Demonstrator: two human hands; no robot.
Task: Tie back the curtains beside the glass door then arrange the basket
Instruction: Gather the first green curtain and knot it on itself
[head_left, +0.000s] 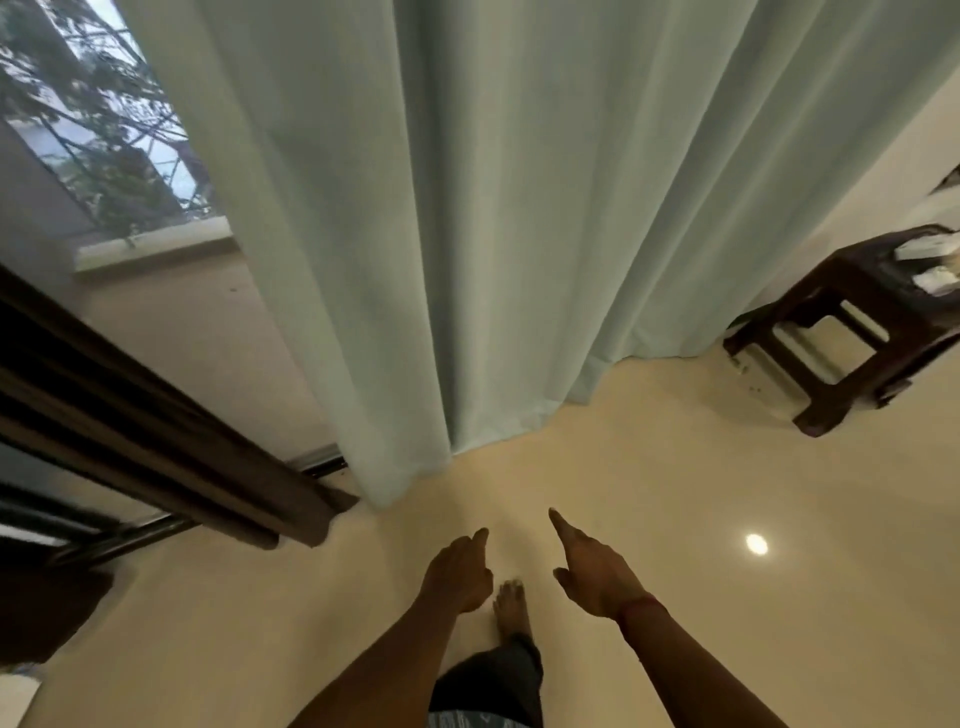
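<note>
A pale green curtain (467, 218) hangs loose in front of me, its hem reaching the floor beside the glass door (171, 322). A dark brown curtain or door frame (156, 447) runs diagonally at the left. My left hand (457, 574) and my right hand (592, 569) are stretched forward below the curtain's hem, both empty with fingers extended and apart from the fabric. A red band circles my right wrist. No basket shows in view.
A dark wooden stool (857, 332) with white items on top stands at the right by the wall. The cream tiled floor (727, 519) reflects a ceiling light. My bare foot (511, 608) is between my hands. The door track (317, 465) lies at the curtain's left foot.
</note>
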